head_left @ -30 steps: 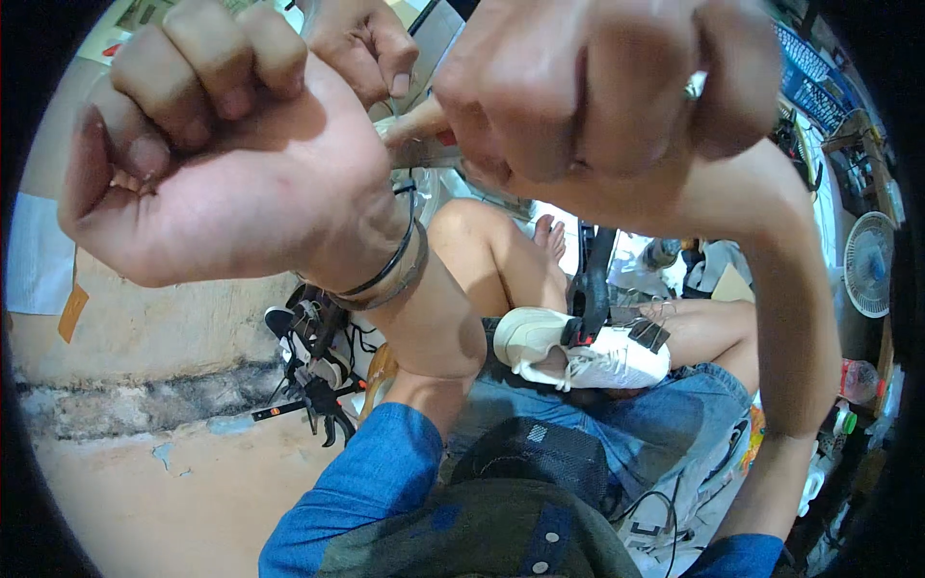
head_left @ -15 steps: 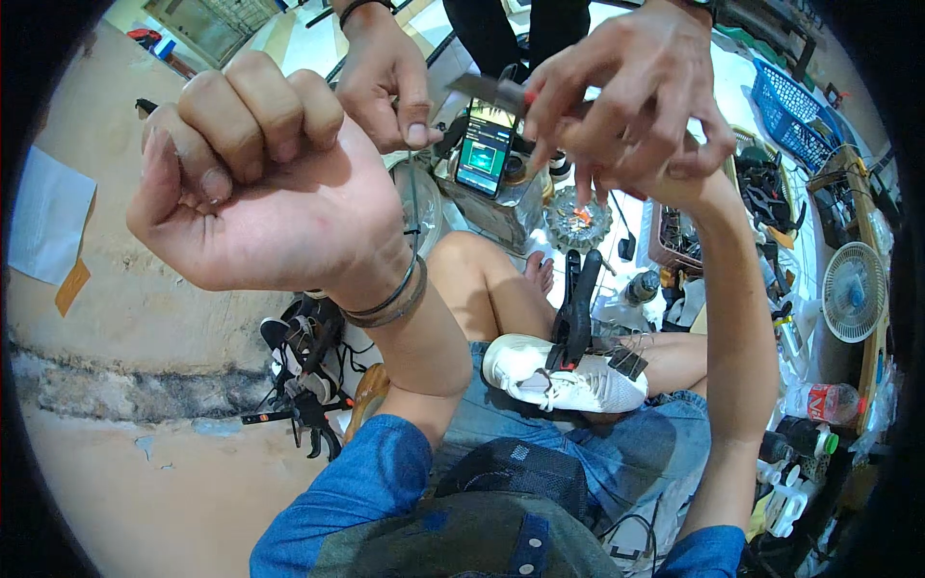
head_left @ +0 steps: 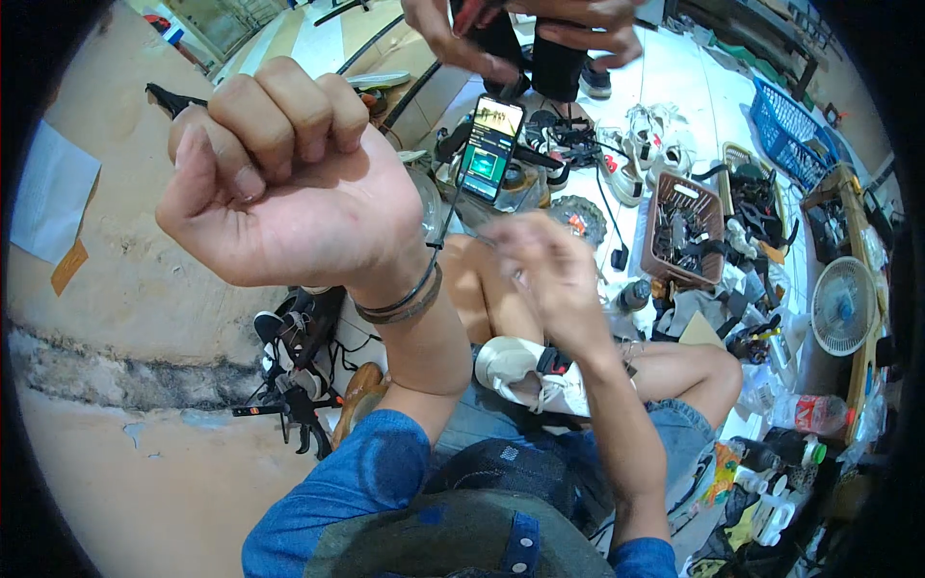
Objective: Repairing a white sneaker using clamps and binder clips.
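Note:
My left hand [head_left: 289, 183] is raised at the left, its fingers curled into a fist with the palm side up and nothing visible inside. Around its wrist sit a brown band [head_left: 414, 301] and a thin black strap [head_left: 424, 275] resembling a cable tie, with a tail reaching up toward the phone. My right hand [head_left: 549, 275], smeared by motion, is right of that wrist, above my lap; its fingers are unclear. Below it a white sneaker [head_left: 515, 371] lies on my lap, partly covered by my right forearm.
Another person's blurred hands [head_left: 588, 29] are at the top, with something red and black. A lit phone [head_left: 491, 144] stands ahead. Rightward are a brown basket [head_left: 689, 260], a fan [head_left: 844, 305] and bottles [head_left: 814, 412]; clamps [head_left: 299, 414] lie lower left.
My right hand has come down and left toward my lap. The other person's hands have drawn back, away from the strap's tail. My left fist has shifted slightly right.

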Demonstrator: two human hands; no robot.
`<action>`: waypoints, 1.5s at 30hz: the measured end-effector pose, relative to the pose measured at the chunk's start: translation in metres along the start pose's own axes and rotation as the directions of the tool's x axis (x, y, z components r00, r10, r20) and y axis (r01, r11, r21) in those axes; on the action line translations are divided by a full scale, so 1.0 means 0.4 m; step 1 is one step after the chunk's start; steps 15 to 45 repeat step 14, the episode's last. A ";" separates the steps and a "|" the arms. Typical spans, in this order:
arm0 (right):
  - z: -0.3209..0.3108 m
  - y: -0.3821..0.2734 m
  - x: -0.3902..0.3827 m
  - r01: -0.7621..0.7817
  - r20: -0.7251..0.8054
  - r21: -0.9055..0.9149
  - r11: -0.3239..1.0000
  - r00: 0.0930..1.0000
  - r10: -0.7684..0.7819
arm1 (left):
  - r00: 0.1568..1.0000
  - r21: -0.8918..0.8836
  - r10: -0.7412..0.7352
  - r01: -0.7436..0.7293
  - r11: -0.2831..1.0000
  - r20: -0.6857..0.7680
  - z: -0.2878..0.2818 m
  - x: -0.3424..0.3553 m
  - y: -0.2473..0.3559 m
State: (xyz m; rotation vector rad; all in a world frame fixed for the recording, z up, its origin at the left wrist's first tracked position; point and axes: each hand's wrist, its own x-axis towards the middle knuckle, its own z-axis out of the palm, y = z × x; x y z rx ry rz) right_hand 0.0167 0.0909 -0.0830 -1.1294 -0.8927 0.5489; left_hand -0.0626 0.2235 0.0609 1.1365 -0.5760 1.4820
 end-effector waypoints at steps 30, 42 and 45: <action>-0.064 -0.046 0.147 0.310 0.664 -0.227 0.923 0.743 -0.086 | 0.992 -0.043 -0.082 0.087 0.995 0.099 -0.022 0.035 0.029; -0.064 -0.046 0.147 0.310 0.664 -0.227 0.923 0.743 -0.086 | 0.992 -0.043 -0.082 0.087 0.995 0.099 -0.022 0.035 0.029; -0.064 -0.046 0.147 0.310 0.664 -0.227 0.923 0.743 -0.086 | 0.992 -0.043 -0.082 0.087 0.995 0.099 -0.022 0.035 0.029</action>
